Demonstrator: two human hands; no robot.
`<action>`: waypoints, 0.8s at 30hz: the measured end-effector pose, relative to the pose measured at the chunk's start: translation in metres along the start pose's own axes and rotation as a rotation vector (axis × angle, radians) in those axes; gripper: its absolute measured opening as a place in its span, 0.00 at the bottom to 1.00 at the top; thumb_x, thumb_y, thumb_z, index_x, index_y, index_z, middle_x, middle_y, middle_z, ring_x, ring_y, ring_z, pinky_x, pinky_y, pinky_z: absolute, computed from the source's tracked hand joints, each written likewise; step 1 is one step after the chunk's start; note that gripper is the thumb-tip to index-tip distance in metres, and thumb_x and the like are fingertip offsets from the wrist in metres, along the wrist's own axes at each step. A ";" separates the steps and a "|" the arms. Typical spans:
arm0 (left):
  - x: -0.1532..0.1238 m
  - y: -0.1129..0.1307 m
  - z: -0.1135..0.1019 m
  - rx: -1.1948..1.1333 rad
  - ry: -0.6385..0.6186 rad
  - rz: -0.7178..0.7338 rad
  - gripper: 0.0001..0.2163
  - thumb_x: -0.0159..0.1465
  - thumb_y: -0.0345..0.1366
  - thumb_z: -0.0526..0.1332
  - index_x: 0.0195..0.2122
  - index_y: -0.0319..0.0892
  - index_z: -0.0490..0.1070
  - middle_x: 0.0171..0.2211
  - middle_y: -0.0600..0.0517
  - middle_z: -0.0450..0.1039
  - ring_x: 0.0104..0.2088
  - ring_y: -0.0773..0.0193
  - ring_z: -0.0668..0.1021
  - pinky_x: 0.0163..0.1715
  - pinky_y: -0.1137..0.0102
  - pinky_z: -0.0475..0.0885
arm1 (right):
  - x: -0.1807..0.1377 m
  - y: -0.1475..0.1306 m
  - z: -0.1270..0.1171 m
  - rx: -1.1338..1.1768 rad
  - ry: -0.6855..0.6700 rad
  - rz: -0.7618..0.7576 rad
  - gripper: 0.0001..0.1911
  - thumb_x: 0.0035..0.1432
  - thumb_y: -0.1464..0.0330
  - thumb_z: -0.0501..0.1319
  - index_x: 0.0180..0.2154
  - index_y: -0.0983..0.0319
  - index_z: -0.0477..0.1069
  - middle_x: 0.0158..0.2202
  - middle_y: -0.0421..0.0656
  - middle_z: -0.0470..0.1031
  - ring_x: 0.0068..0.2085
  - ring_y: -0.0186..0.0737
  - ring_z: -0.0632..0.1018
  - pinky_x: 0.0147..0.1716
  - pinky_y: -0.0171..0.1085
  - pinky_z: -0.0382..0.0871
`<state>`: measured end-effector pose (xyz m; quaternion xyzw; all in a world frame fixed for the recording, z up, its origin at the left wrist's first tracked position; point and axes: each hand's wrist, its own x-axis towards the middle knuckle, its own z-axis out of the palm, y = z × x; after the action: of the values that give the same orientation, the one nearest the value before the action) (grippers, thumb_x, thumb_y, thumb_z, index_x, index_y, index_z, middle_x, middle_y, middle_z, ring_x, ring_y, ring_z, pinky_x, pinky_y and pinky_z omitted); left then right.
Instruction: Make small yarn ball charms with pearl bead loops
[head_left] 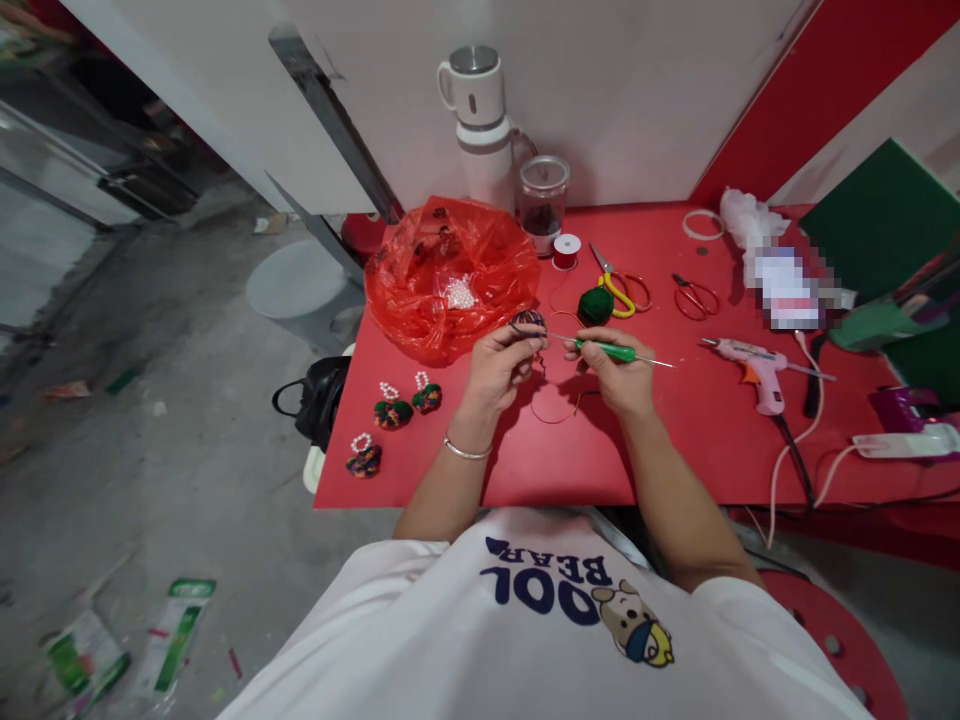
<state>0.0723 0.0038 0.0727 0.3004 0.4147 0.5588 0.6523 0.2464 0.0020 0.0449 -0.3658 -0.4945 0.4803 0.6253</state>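
My right hand (616,378) is closed round the green handle of a crochet hook (619,351). Its thin metal shaft points left to the fingers of my left hand (501,362), and another thin metal end sticks out to the right. My left hand pinches dark yarn (517,326) at the hook's tip; the exact shape of the piece is too small to make out. Just behind those fingers lies a multicoloured yarn ball (529,317). A dark green yarn ball (595,306) sits beyond my right hand. A thin reddish strand (551,420) loops on the table between my wrists.
Three yarn ornaments with white bead loops (392,413) lie at left. A red plastic bag (442,290) holds white beads. Scissors (615,285), red-handled pliers (695,297), a thread spool (566,251) and a pink glue gun (761,372) with cables rest on the red table (435,485).
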 end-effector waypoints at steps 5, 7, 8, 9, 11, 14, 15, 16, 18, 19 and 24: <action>0.000 -0.006 0.003 0.041 0.005 0.020 0.14 0.46 0.35 0.77 0.34 0.39 0.82 0.28 0.50 0.82 0.16 0.78 0.64 0.16 0.77 0.53 | 0.000 0.004 0.004 -0.047 0.083 -0.038 0.15 0.58 0.53 0.73 0.40 0.55 0.80 0.35 0.40 0.85 0.32 0.36 0.85 0.25 0.33 0.79; 0.001 -0.010 0.004 0.071 0.006 0.033 0.15 0.47 0.36 0.77 0.35 0.39 0.83 0.27 0.50 0.82 0.16 0.78 0.64 0.16 0.76 0.55 | -0.001 0.004 0.007 -0.111 0.079 -0.071 0.13 0.57 0.56 0.75 0.40 0.55 0.80 0.37 0.39 0.84 0.34 0.36 0.84 0.29 0.34 0.80; 0.001 -0.012 0.005 0.082 0.005 0.039 0.15 0.47 0.36 0.78 0.35 0.38 0.83 0.26 0.51 0.81 0.16 0.78 0.64 0.16 0.76 0.55 | -0.001 0.004 0.008 -0.141 0.071 -0.103 0.12 0.56 0.58 0.75 0.40 0.55 0.80 0.37 0.39 0.84 0.34 0.35 0.83 0.31 0.34 0.80; 0.001 -0.014 0.005 0.091 0.003 0.047 0.15 0.47 0.37 0.78 0.36 0.38 0.83 0.25 0.52 0.80 0.16 0.78 0.64 0.16 0.76 0.55 | -0.001 0.004 0.009 -0.172 0.062 -0.146 0.11 0.56 0.60 0.75 0.39 0.55 0.80 0.38 0.39 0.83 0.35 0.35 0.83 0.33 0.35 0.80; 0.001 -0.017 0.005 0.108 -0.007 0.063 0.16 0.47 0.37 0.79 0.36 0.38 0.83 0.22 0.54 0.78 0.16 0.77 0.65 0.16 0.76 0.56 | -0.001 0.003 0.009 -0.254 0.059 -0.240 0.09 0.57 0.61 0.75 0.38 0.55 0.80 0.38 0.40 0.81 0.38 0.36 0.82 0.39 0.37 0.81; 0.002 -0.019 0.004 0.129 -0.012 0.073 0.16 0.47 0.38 0.79 0.36 0.38 0.84 0.24 0.53 0.79 0.17 0.76 0.68 0.17 0.76 0.58 | 0.000 0.001 0.008 -0.334 0.062 -0.300 0.08 0.58 0.60 0.74 0.36 0.56 0.80 0.39 0.41 0.79 0.42 0.38 0.81 0.43 0.41 0.81; 0.002 -0.019 0.003 0.127 -0.005 0.075 0.17 0.47 0.38 0.79 0.37 0.38 0.84 0.25 0.52 0.80 0.17 0.76 0.69 0.17 0.77 0.59 | -0.001 0.001 0.007 -0.319 0.056 -0.271 0.09 0.59 0.59 0.74 0.37 0.55 0.81 0.39 0.41 0.78 0.42 0.38 0.81 0.41 0.40 0.81; 0.002 -0.019 0.003 0.120 0.005 0.076 0.17 0.47 0.38 0.79 0.37 0.39 0.84 0.27 0.51 0.81 0.18 0.76 0.69 0.18 0.77 0.60 | -0.001 0.000 0.006 -0.285 0.049 -0.224 0.09 0.60 0.58 0.72 0.38 0.55 0.81 0.40 0.42 0.79 0.40 0.38 0.81 0.38 0.39 0.82; 0.003 -0.018 0.002 0.094 0.019 0.073 0.17 0.47 0.38 0.79 0.38 0.39 0.83 0.29 0.50 0.83 0.18 0.76 0.69 0.18 0.77 0.60 | -0.003 -0.001 0.004 -0.198 0.043 -0.116 0.13 0.62 0.54 0.70 0.41 0.56 0.81 0.41 0.42 0.80 0.37 0.36 0.82 0.32 0.37 0.80; 0.004 -0.018 0.001 0.077 0.020 0.069 0.18 0.47 0.38 0.79 0.39 0.40 0.83 0.30 0.50 0.83 0.18 0.76 0.68 0.17 0.77 0.59 | -0.004 -0.001 0.003 -0.162 0.038 -0.070 0.15 0.63 0.52 0.69 0.42 0.56 0.82 0.39 0.42 0.81 0.34 0.36 0.82 0.29 0.36 0.79; 0.005 -0.013 0.001 -0.003 0.002 0.071 0.18 0.45 0.35 0.79 0.38 0.40 0.83 0.27 0.51 0.82 0.17 0.78 0.64 0.17 0.77 0.54 | -0.005 0.001 0.001 -0.099 0.011 0.005 0.21 0.66 0.47 0.64 0.41 0.56 0.83 0.29 0.40 0.82 0.27 0.35 0.82 0.26 0.34 0.75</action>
<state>0.0796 0.0058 0.0612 0.3134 0.4035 0.5826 0.6321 0.2451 -0.0024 0.0431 -0.4000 -0.5134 0.4548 0.6079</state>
